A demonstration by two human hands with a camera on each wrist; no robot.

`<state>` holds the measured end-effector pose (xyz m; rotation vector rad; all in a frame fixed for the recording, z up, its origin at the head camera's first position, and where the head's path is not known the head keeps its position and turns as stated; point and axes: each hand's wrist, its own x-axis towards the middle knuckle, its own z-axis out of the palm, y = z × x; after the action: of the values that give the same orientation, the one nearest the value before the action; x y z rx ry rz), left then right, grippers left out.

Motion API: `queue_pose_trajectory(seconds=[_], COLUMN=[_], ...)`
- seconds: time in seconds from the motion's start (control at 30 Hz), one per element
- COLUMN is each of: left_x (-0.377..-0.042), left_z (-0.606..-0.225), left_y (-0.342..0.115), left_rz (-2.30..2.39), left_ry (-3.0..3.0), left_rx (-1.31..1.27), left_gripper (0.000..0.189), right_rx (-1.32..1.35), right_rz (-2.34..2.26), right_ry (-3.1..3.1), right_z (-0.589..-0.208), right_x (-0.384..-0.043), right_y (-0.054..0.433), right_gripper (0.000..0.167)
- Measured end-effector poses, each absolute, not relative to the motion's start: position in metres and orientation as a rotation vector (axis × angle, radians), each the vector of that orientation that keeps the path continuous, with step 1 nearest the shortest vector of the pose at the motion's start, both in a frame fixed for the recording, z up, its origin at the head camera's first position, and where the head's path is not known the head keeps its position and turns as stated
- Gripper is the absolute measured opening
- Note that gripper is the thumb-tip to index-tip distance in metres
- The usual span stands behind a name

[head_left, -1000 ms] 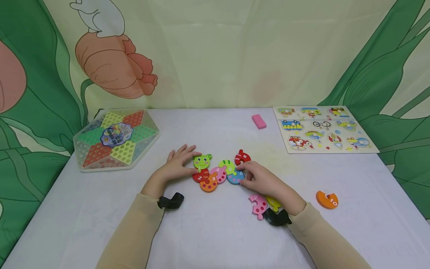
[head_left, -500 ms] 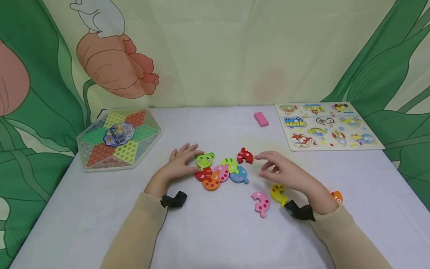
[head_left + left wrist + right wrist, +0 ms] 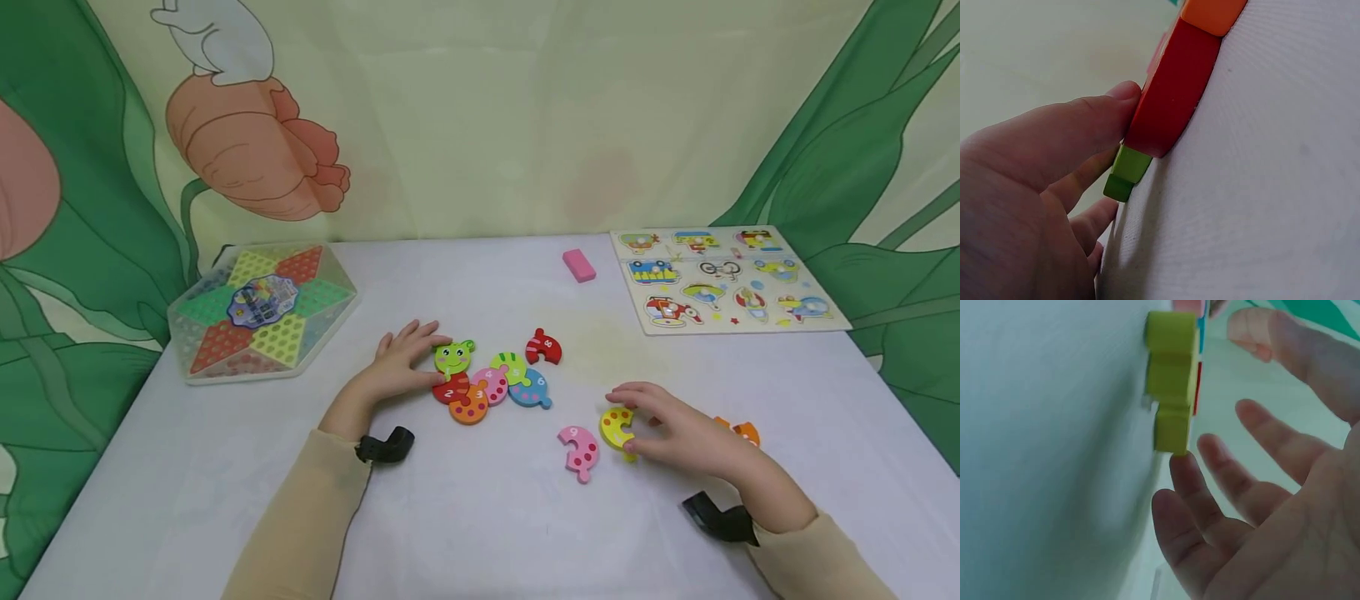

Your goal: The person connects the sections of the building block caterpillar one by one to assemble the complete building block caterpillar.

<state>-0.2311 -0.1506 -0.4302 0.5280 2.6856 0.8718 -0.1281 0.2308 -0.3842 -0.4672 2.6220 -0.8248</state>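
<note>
In the head view several joined caterpillar puzzle pieces lie at the middle of the table: a green smiling head (image 3: 452,358), red 2 (image 3: 452,390), orange 3 (image 3: 468,406), pink 4 (image 3: 491,386), green striped 5 (image 3: 510,367) and blue 6 (image 3: 531,389). My left hand (image 3: 396,367) rests beside the head end, thumb touching the red piece's edge (image 3: 1175,87), fingers extended past the green head. My right hand (image 3: 678,429) reaches over the yellow dotted piece (image 3: 615,427), fingers spread around it; in the right wrist view its side (image 3: 1171,378) stands just beyond the fingertips.
Loose pieces lie nearby: red 8 (image 3: 543,347), pink 9 (image 3: 581,452), and an orange one (image 3: 747,432) partly behind the right hand. A pink block (image 3: 579,266) and a vehicle puzzle board (image 3: 731,283) are at the back right, a hexagonal game box (image 3: 262,312) at the left.
The right hand has left the blue 6 piece and moved right and toward the front edge, to the yellow piece. My left hand stays at the caterpillar's head end.
</note>
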Motion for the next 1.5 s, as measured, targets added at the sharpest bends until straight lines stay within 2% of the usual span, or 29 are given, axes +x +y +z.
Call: queue_pose_trajectory(seconds=[0.3, 0.63, 0.77, 0.97, 1.3, 1.5], left_x=[-0.233, -0.233, -0.233, -0.233, -0.233, -0.234], left_z=[-0.433, -0.433, -0.432, -0.432, -0.432, -0.434], left_y=[-0.153, -0.151, -0.15, -0.15, -0.149, -0.15], left_rz=[0.87, 0.875, 0.868, 0.855, 0.86, 0.85], left_ry=[2.689, 2.689, 2.689, 2.697, 2.687, 2.696], left_rx=[0.514, 0.507, 0.507, 0.509, 0.515, 0.521], left_gripper=[0.057, 0.057, 0.057, 0.057, 0.056, 0.057], right_rx=[-0.468, -0.52, -0.531, -0.528, -0.509, -0.483], right_rz=[-0.701, -0.831, -0.798, -0.689, -0.655, -0.854], right_ry=[2.536, 2.599, 2.577, 2.491, 2.571, 2.566], right_z=[-0.396, -0.394, -0.393, -0.392, -0.397, -0.394], right_x=[-0.131, -0.134, -0.131, -0.127, -0.125, -0.129], right_y=[0.236, 0.237, 0.238, 0.241, 0.237, 0.235], right_gripper=[0.072, 0.05, 0.055, 0.073, 0.068, 0.07])
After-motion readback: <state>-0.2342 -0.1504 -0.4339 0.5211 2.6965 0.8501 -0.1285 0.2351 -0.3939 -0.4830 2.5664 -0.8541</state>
